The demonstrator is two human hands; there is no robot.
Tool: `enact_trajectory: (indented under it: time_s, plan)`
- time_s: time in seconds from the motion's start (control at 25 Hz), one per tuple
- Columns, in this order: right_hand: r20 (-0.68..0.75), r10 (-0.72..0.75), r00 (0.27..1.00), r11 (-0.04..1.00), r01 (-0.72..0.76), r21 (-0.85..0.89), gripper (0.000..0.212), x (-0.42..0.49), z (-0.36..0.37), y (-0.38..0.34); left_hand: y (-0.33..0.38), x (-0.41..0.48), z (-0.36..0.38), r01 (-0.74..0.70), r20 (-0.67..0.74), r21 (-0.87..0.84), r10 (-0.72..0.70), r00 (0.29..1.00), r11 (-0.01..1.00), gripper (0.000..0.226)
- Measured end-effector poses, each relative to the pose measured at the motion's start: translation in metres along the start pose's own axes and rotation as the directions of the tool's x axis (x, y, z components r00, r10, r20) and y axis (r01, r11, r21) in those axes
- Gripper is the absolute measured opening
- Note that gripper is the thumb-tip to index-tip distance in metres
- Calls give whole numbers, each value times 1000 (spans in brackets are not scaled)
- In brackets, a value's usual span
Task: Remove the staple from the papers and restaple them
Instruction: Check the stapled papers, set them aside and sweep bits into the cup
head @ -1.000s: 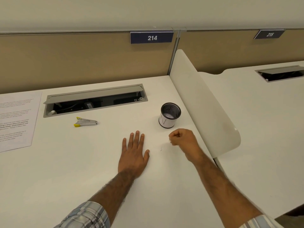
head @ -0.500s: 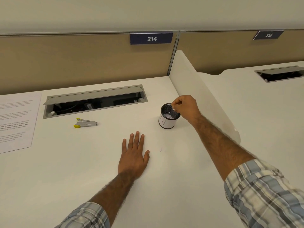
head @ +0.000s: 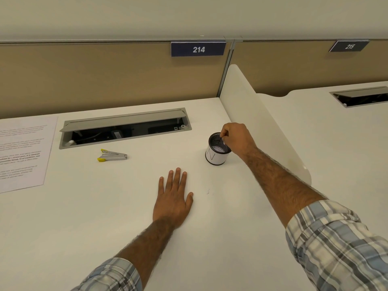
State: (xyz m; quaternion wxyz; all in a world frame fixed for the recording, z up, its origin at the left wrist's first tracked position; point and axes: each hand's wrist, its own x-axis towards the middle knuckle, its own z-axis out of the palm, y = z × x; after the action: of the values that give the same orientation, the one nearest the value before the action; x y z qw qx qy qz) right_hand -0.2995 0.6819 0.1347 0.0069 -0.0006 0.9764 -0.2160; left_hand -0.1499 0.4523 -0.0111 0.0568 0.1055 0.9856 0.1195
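Left hand [head: 173,198]: lies flat on the desk [head: 84,217], palm down, fingers straight and slightly spread, holding nothing.
Speck [head: 207,191]: a tiny pale bit on the desk just right of the left hand; too small to name.
Right hand [head: 236,137]: reaches to the far right, over the mouth of the cup [head: 216,155]. Its fingers are curled and the thumb and forefinger tips are pinched together. Whether anything sits between them is too small to tell.
Metal tool [head: 112,155]: yellow-tipped, lying left of the cup, near the open hatch [head: 126,120]; neither hand touches it.
Papers [head: 21,152]: a printed sheet at the far left of the desk, well apart from both hands; no staple can be made out.
Progress: the pulled staple is probably being dropped into the cup, so removal looks about finished. Restapling is all left to do, with papers and tool not yet picked up.
Writing: an "N"-like mark on the cup's white side. The paper's print is unreadable. On the far partition, a blue sign [head: 198,49] reads "214" and a second sign [head: 349,46], further right, reads "215".
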Motion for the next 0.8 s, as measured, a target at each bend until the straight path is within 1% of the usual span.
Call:
enact_trajectory:
  time_s: [0.24,0.36,0.48,0.68,0.8]
  plan:
    - [6,-29,1000,998,29,48,17,-4,-2,-4,0,0,-2,-3,10,18,2,1000,1000,73]
    - [9,16,1000,987,-17,158,13,-3,-3,-3,1,-1,-2,-2,15,17,2,1000,1000,74]
    - [26,64,998,964,-69,255,19,-3,-5,-4,1,-2,-3,-4,7,13,4,1000,1000,75]
    - [52,102,993,941,-113,319,28,-2,-9,-5,2,-1,-3,-3,12,12,3,1000,1000,76]
    - [61,104,993,932,-119,342,22,-3,-11,-6,1,-1,-3,-2,15,14,2,1000,1000,76]
